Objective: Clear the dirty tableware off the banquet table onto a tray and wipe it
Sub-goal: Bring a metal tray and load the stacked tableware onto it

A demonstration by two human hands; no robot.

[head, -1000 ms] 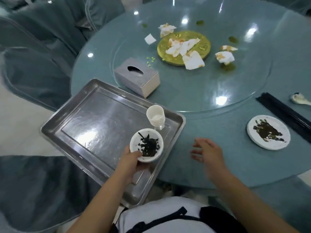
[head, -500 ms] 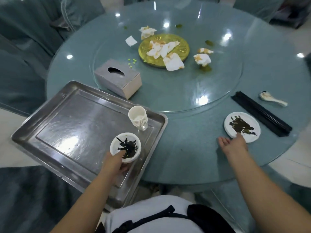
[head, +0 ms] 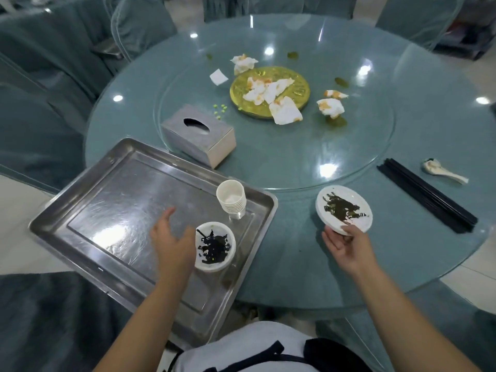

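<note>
Here, the right hand (head: 346,247) pinches the near rim of the plate (head: 344,208), held over the table (head: 295,277) just right of the tray (head: 120,200); whether it is lifted clear cannot be told. The left hand (head: 171,241) hovers spread and empty beside the bowl (head: 214,247) on the tray. The plate is probably light, stiff and breakable, its smeared face likely slick; grip the clean rim, fingers beneath, and keep it level.
</note>
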